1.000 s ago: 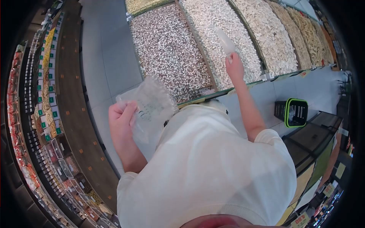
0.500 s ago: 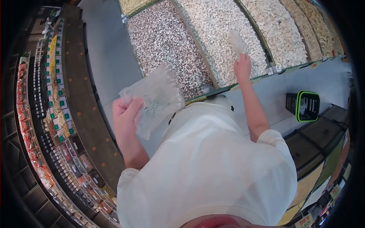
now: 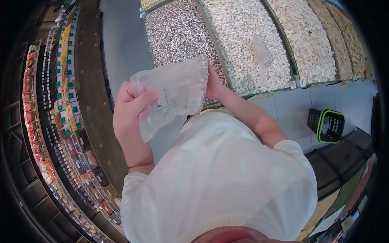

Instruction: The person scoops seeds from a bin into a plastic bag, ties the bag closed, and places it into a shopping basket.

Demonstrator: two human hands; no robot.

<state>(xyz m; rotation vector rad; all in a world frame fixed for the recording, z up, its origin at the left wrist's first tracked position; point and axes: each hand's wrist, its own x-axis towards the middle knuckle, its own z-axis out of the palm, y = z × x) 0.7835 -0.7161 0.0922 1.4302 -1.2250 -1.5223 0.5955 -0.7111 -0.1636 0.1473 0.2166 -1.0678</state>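
Observation:
My left hand (image 3: 135,101) is closed on the gathered end of a clear plastic bag (image 3: 174,91) with dark green print. Small whitish pieces show along the bag's right end. My right hand (image 3: 214,83) is up against that end, its fingers mostly hidden behind the plastic. Beyond it, a translucent scoop (image 3: 259,50) lies on the white cubed pieces (image 3: 235,32) in an open bin, with no hand on it. The bag overlaps the near part of the neighbouring bin of speckled brown-and-white pieces (image 3: 178,32).
Further bins of pale slices (image 3: 304,40) run off to the right. A black basket with a green rim (image 3: 330,125) stands on the floor at right. Along the left is a long dark counter (image 3: 93,81) with shelves of packaged goods (image 3: 36,141).
My right hand has let go of the scoop, leaving it on the white pieces, and moved left to the bag. The bag is now held more level, and the view has shifted slightly.

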